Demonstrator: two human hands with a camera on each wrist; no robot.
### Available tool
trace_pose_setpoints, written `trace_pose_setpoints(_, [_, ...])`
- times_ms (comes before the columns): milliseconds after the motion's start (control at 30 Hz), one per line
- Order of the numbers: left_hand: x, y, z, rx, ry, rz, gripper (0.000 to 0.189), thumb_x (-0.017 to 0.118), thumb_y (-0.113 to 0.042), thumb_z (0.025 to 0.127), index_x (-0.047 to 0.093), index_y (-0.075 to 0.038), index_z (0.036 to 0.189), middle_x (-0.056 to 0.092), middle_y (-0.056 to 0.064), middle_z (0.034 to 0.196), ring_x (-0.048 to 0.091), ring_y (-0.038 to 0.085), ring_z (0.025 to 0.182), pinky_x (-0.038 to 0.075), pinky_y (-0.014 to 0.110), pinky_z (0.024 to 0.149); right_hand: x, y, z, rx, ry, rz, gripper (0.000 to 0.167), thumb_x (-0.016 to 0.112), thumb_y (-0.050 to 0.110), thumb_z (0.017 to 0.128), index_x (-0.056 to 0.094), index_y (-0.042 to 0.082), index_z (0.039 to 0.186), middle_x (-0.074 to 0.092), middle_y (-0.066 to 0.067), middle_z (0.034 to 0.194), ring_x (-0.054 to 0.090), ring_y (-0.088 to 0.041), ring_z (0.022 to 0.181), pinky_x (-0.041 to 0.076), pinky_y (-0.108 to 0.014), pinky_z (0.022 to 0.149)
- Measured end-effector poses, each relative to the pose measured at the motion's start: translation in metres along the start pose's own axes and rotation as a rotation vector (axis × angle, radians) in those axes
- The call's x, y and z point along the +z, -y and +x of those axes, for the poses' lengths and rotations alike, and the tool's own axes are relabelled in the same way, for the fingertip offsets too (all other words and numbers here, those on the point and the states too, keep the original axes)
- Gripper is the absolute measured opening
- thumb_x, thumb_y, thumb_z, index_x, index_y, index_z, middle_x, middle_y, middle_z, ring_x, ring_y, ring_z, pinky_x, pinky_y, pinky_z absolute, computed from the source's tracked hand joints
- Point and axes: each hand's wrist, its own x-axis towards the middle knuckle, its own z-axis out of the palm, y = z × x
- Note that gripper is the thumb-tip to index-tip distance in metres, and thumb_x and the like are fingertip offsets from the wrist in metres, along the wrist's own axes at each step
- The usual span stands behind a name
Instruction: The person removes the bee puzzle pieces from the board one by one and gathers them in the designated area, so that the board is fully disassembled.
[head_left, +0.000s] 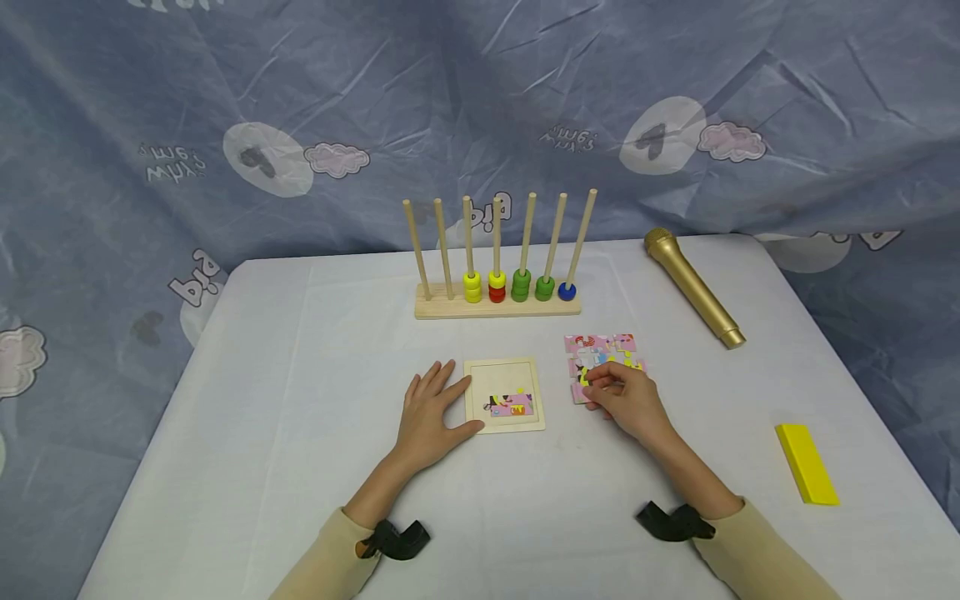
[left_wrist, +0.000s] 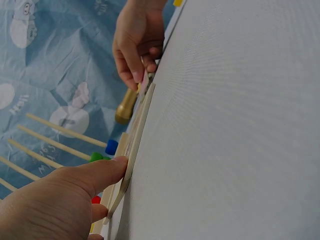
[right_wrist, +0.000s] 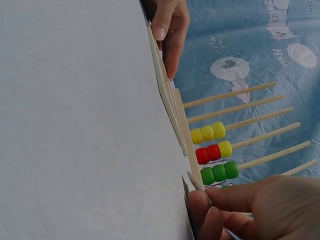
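My left hand [head_left: 431, 422] lies with fingers spread beside a square wooden puzzle tray [head_left: 510, 430], its thumb on the near left corner and a fingertip at the left rim. Inside the tray, a few joined pink and yellow puzzle pieces [head_left: 512, 406] sit toward the lower right. At the lower left of a pink patch of puzzle pieces [head_left: 598, 343], my right hand [head_left: 630, 404] pinches a puzzle piece [right_wrist: 196, 181] between thumb and fingers. That piece shows edge-on in the right wrist view, its picture mostly hidden. The right hand covers part of the patch.
Behind the tray stands a wooden bead rack [head_left: 498, 309] with upright pegs and yellow, red, green and blue beads. A gold microphone [head_left: 695, 287] lies at the back right, a yellow block [head_left: 807, 464] at the right. A printed cloth [head_left: 450, 100] hangs behind the table.
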Motion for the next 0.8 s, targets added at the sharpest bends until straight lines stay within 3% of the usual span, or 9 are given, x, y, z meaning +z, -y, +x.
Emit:
trace_pose_setpoints(533, [0.0000, -0.0004, -0.0003, -0.003, 0.004, 0.005, 0.069, 0.079, -0.039, 0.078, 0.058, -0.007, 0.136, 0.039, 0.017, 0.154, 0.027, 0.036, 0.147, 0.013, 0.061, 0.117, 0.0048, -0.0026, -0.0007, -0.104, -0.081, -0.129, 0.013, 0.074, 0.003, 0.082, 0.069, 0.000, 0.094, 0.065, -0.011, 0.080, 0.053, -0.005, 0.056, 0.047, -0.021, 0.047])
trace_pose_setpoints(800, [0.0002, 0.0005, -0.0001, 0.003, 0.000, 0.005, 0.070, 0.079, -0.040, 0.078, 0.058, -0.007, 0.136, 0.039, 0.018, 0.154, 0.027, 0.037, 0.147, 0.013, 0.061, 0.117, 0.0065, -0.0042, -0.0005, -0.158, -0.130, -0.216, 0.013, 0.077, 0.004, 0.080, 0.070, 0.002, 0.091, 0.064, -0.007, 0.076, 0.054, -0.008, 0.063, 0.045, -0.017, 0.057])
